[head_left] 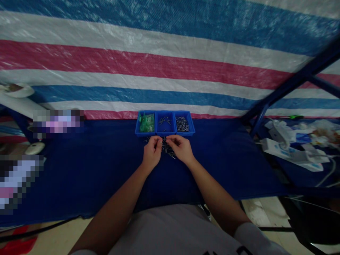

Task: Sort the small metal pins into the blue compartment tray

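Three joined blue bins stand at the back of the dark blue table. Green packets fill the left bin, a few thin metal pieces lie in the middle one, and many more are in the right one. In front of the bins is a loose pile of thin dark metal pieces. My left hand is over the pile's left side, thumb and fingers pinched. My right hand is pinched at its right side, fingertips close to the left ones. What either pinch holds is too small to make out.
The dark blue table reaches both sides. Striped sheeting hangs behind it. At the right are a blue metal frame, a white power strip and plastic bags. Blurred-out items and a white object are at the left.
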`<state>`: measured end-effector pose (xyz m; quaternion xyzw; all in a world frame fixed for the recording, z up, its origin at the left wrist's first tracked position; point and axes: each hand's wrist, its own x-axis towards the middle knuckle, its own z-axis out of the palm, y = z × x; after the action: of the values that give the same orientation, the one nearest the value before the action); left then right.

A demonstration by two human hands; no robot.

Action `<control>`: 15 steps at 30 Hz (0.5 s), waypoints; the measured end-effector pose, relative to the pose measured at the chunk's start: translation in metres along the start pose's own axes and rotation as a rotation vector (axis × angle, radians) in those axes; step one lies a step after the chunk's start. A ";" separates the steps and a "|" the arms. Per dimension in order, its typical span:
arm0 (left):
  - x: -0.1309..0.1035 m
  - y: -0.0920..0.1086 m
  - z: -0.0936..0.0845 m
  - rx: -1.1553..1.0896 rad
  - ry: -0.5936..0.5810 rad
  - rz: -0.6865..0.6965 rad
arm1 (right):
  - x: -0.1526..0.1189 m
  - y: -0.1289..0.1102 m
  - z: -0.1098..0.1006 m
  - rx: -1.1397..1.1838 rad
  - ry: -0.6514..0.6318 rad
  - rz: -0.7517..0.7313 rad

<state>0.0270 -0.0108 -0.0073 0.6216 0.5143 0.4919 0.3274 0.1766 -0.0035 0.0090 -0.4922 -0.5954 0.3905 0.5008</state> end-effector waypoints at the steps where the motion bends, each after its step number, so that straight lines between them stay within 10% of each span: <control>1: 0.000 0.001 0.000 0.008 0.000 0.004 | 0.000 0.000 0.000 -0.004 0.001 -0.001; 15: 0.003 0.001 -0.004 0.056 -0.016 0.030 | -0.001 0.002 -0.001 -0.089 -0.007 -0.055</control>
<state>0.0233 -0.0085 -0.0039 0.6422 0.5157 0.4771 0.3066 0.1778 -0.0039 0.0071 -0.4962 -0.6273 0.3515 0.4865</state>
